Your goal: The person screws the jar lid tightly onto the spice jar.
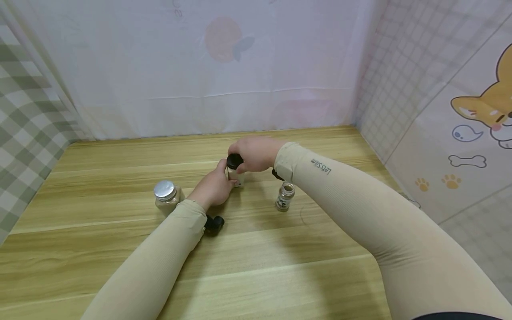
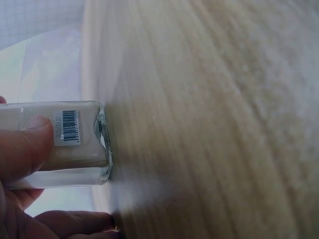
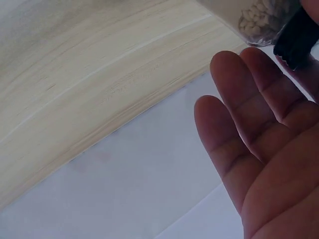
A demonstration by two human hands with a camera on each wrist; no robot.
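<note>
A square-sided glass jar (image 1: 238, 177) is standing upright toward the back of the worktop (image 1: 256, 284), its base apparently touching the wood, though the tilted left-wrist view is making slight lift hard to rule out. A black lid (image 1: 234, 161) is topping it, and pale pieces are showing through the glass. The left hand (image 1: 214, 184) is holding the body low, its thumb pressing beside a barcode label (image 2: 68, 128). The right hand (image 1: 258, 153) is pinching the lid in a narrow grip while its outer fingers are extending free.

The jar is looking rigid, breakable, moderately weighty and somewhat slick, so its flat sides are probably offering the surest hold, with the lid's rim suiting fingertips.

A small uncovered jar (image 1: 284, 200) is standing nearer the person, to the right; a silver-lidded jar (image 1: 166, 195) is sitting left, beside the left sleeve (image 1: 160, 258). A pale sheet (image 1: 160, 66) is hanging behind.
</note>
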